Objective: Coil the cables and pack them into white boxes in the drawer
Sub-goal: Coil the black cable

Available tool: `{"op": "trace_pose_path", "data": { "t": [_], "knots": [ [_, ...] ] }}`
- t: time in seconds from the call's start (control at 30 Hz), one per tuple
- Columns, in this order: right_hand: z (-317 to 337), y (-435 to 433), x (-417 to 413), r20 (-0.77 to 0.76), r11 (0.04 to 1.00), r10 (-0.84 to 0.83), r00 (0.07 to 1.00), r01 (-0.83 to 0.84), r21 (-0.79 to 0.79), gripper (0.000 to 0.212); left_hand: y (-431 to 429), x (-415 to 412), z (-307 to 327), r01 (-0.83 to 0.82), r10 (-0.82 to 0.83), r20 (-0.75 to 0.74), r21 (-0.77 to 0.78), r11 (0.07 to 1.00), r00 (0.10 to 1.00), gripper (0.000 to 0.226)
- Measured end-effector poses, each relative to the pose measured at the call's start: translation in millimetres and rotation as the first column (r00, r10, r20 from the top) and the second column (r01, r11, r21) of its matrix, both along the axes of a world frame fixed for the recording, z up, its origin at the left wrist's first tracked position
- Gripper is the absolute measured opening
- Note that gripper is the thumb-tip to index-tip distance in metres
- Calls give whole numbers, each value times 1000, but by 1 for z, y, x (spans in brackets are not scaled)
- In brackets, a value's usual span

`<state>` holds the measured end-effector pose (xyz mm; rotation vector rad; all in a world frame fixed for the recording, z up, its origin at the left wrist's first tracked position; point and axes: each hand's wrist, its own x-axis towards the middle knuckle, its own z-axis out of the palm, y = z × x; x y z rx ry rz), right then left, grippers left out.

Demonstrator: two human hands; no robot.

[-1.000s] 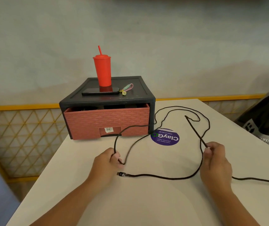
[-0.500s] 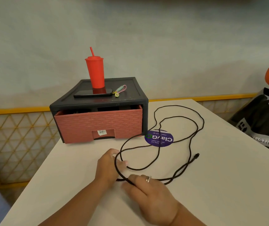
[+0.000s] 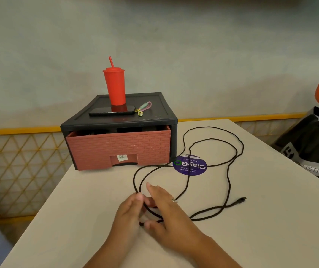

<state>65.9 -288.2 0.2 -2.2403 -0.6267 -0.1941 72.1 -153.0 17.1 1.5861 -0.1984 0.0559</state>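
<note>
Left hand (image 3: 129, 211): fingers (image 3: 138, 197) curled, pinching gathered loops of the black braided cable (image 3: 242, 147). Right hand (image 3: 166, 209): fingers (image 3: 151, 188) nearly straight, laid over the strands, no clear grip. Rest of the cable sprawls on the white table (image 3: 251, 235), crossing the round purple sticker (image 3: 190, 168) beside the pink woven-pattern plastic drawer (image 3: 118, 149).

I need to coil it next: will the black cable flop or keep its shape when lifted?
Probably floppy: the black cable lies in loose, crossing curves on the table, so lifted loops should sag and may tangle. Likely light, being thin. Its free plug end could drag or swing.
</note>
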Motion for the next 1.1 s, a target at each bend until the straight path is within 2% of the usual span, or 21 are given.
{"op": "trace_pose_path", "data": {
  "t": [0.07, 0.13, 0.17, 0.23, 0.27, 0.33, 0.4, 0.47, 0.57, 0.67, 0.73, 0.8, 0.87, 0.97, 1.03, 1.1],
  "knots": [
    [1, -15, 3, 63, 991, -92, 994, 97, -92, 73, 5, 10, 7, -159, 157, -25, -168, 973, 987, 37],
    [2, -35, 5, 48, 911, -249, 967, 251, -327, 86, 14, 21, 24, -279, 282, -35, -293, 914, 959, 35],
    [1, -45, 6, 15, 861, -325, 946, 303, -408, 90, 19, 25, 35, -320, 331, -19, -304, 897, 944, 35],
    [0, -60, 11, -66, 824, -442, 895, 376, -424, 100, 28, 33, 56, -369, 400, 51, -293, 882, 915, 35],
    [-1, -67, 14, -98, 816, -484, 870, 408, -409, 95, 32, 35, 66, -375, 416, 106, -277, 884, 903, 37],
    [-2, -79, 23, -132, 776, -539, 832, 429, -463, 70, 40, 38, 85, -376, 422, 248, -211, 902, 872, 41],
    [-6, -94, 33, -111, 698, -571, 813, 410, -587, 61, 45, 38, 101, -362, 392, 396, -152, 920, 831, 39],
    [-10, -113, 39, -69, 651, -577, 814, 408, -640, 69, 47, 35, 115, -359, 360, 517, -106, 927, 777, 34],
    [-6, -139, 44, -64, 646, -639, 767, 489, -586, 50, 50, 27, 132, -397, 336, 645, -54, 916, 686, 30],
    [-1, -161, 49, -47, 592, -716, 697, 570, -570, 46, 53, 17, 137, -361, 248, 750, -14, 932, 613, 37],
    [2, -174, 53, -37, 545, -796, 604, 689, -479, 44, 54, 11, 134, -348, 194, 783, 31, 937, 591, 45],
    [6, -181, 53, -34, 480, -866, 499, 810, -337, 42, 54, 7, 127, -330, 118, 801, 103, 938, 587, 44],
    [8, -175, 49, 14, 432, -889, 458, 847, -310, 40, 53, 5, 118, -310, 22, 815, 195, 931, 579, 38],
    [5, -147, 35, -36, 443, -889, 456, 839, -315, 45, 49, 4, 105, -306, -83, 837, 287, 908, 541, 37],
    [-1, -125, 27, -82, 485, -865, 496, 780, -396, 53, 46, 4, 101, -301, -113, 842, 310, 902, 528, 36],
    [-10, -113, 26, -57, 491, -842, 537, 717, -496, 62, 44, 5, 101, -299, -111, 840, 308, 903, 531, 35]
  ]
}}
